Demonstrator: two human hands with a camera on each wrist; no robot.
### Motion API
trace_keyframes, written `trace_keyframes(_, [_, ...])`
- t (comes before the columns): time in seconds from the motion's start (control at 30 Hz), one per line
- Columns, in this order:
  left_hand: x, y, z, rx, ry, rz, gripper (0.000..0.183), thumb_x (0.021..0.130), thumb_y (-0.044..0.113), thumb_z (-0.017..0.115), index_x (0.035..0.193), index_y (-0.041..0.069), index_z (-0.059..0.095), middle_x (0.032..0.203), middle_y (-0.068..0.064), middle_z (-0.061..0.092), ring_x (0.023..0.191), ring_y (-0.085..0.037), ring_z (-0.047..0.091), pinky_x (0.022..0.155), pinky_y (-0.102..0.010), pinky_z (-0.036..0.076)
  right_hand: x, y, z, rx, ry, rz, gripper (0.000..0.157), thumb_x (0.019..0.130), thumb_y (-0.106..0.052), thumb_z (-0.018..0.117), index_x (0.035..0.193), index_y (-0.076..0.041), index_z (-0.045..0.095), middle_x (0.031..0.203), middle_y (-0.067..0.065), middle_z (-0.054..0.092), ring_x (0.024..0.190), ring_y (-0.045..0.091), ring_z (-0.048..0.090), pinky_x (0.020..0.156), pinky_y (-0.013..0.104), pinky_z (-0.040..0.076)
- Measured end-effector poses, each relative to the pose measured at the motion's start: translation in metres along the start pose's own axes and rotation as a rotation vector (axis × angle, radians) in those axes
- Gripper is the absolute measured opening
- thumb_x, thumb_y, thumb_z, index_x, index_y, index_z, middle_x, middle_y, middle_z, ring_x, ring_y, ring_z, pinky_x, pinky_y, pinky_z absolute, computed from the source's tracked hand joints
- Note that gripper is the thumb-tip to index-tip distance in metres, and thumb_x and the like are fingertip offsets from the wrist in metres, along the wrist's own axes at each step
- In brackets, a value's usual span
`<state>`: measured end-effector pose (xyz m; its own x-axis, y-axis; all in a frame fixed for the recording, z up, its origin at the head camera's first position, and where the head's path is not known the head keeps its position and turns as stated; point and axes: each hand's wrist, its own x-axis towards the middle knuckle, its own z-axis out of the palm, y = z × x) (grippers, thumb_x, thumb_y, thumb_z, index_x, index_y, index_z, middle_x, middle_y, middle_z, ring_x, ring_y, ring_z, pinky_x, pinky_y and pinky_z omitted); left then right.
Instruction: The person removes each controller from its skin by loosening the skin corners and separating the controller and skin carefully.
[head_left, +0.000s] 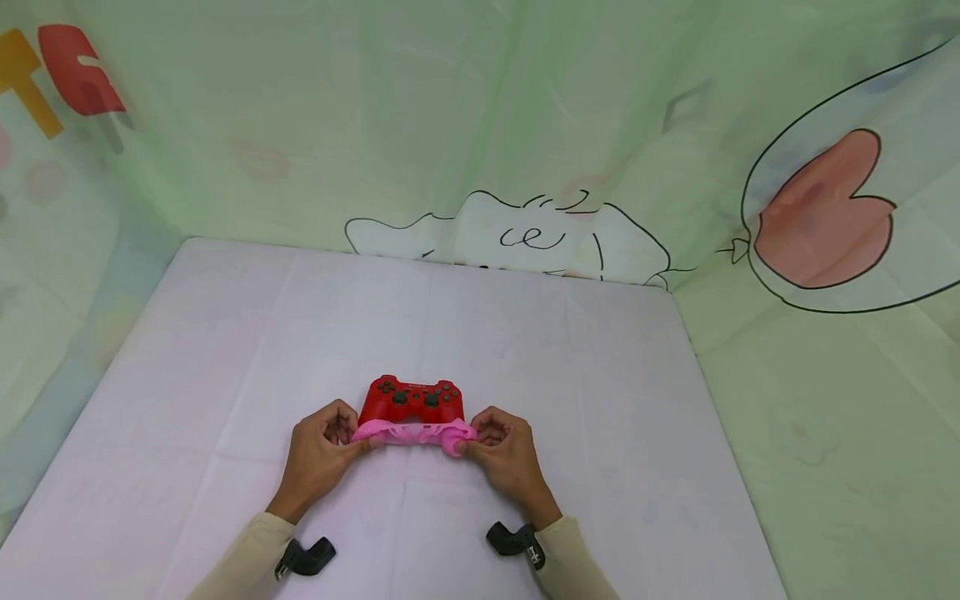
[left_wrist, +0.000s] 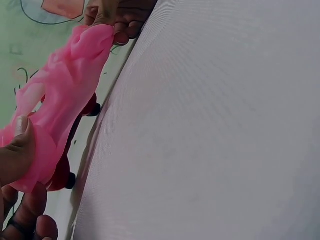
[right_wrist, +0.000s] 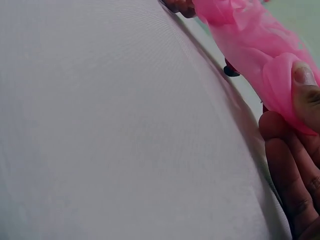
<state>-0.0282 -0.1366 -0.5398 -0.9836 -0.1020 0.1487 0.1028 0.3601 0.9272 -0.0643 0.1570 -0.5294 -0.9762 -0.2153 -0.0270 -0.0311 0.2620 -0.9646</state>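
Note:
A red game controller (head_left: 412,403) with black thumbsticks lies on the table, its button side up in the head view. Along its near side stretches a soft, crumpled pink silicone cover (head_left: 412,432), which overlaps the controller's lower part there. My left hand (head_left: 324,454) pinches the cover's left end between thumb and fingers. At the other end my right hand (head_left: 510,458) grips a bunched fold of it. In the left wrist view the cover (left_wrist: 65,85) shows folds and an opening near the left thumb. The right wrist view shows the thumb pressed on the cover (right_wrist: 255,50).
A white cloth covers the table (head_left: 570,358). Green printed curtains (head_left: 420,108) rise behind it and at both sides. A black wrist camera (head_left: 311,557) is strapped to the left sleeve, another camera (head_left: 510,540) to the right.

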Motion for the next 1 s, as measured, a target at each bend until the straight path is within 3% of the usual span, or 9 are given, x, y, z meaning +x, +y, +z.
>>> trace_keyframes(0.17, [0.001,0.001,0.002,0.014,0.019,-0.012,0.039,0.069,0.041,0.090,0.081,0.021,0.059,0.070,0.002,0.055,0.065,-0.012,0.050,0.057,-0.021,0.041,0.000,0.000,0.003,-0.011,0.031,-0.001,0.028,0.073,-0.018,0.090,0.088,-0.013,0.067,0.076,0.007,0.067,0.064,0.015,0.062,0.059,0.021,0.052])
trace_keyframes(0.5, [0.004,0.004,0.008,0.046,-0.056,0.017,0.035,0.070,0.031,0.092,0.085,0.027,0.060,0.078,0.004,0.058,0.071,-0.013,0.054,0.065,-0.022,0.042,0.005,0.002,0.006,-0.014,-0.021,0.004,0.028,0.076,-0.020,0.088,0.094,-0.015,0.066,0.082,0.006,0.067,0.069,0.017,0.064,0.063,0.023,0.056])
trace_keyframes(0.73, [0.003,0.010,0.000,0.119,-0.165,0.009,0.035,0.069,0.046,0.088,0.091,0.034,0.063,0.083,0.001,0.056,0.078,-0.013,0.051,0.067,-0.023,0.042,0.003,0.000,-0.002,-0.028,-0.103,0.011,0.026,0.080,-0.010,0.084,0.101,-0.013,0.069,0.092,0.007,0.069,0.079,0.019,0.067,0.072,0.026,0.059])
trace_keyframes(0.9, [0.001,0.011,-0.004,0.162,-0.252,0.021,0.039,0.070,0.035,0.091,0.099,0.035,0.064,0.090,0.004,0.058,0.084,-0.011,0.050,0.071,-0.023,0.043,-0.001,-0.005,-0.005,-0.040,-0.145,0.030,0.033,0.080,-0.009,0.083,0.108,-0.017,0.069,0.100,0.005,0.071,0.082,0.023,0.067,0.073,0.027,0.059])
trace_keyframes(1.0, [0.000,0.011,-0.005,0.186,-0.282,0.067,0.043,0.070,0.029,0.091,0.102,0.037,0.065,0.093,0.012,0.059,0.089,-0.010,0.050,0.074,-0.023,0.044,-0.004,-0.007,-0.006,-0.067,-0.165,0.054,0.042,0.078,-0.006,0.084,0.114,-0.021,0.069,0.107,0.002,0.070,0.083,0.024,0.068,0.072,0.026,0.058])
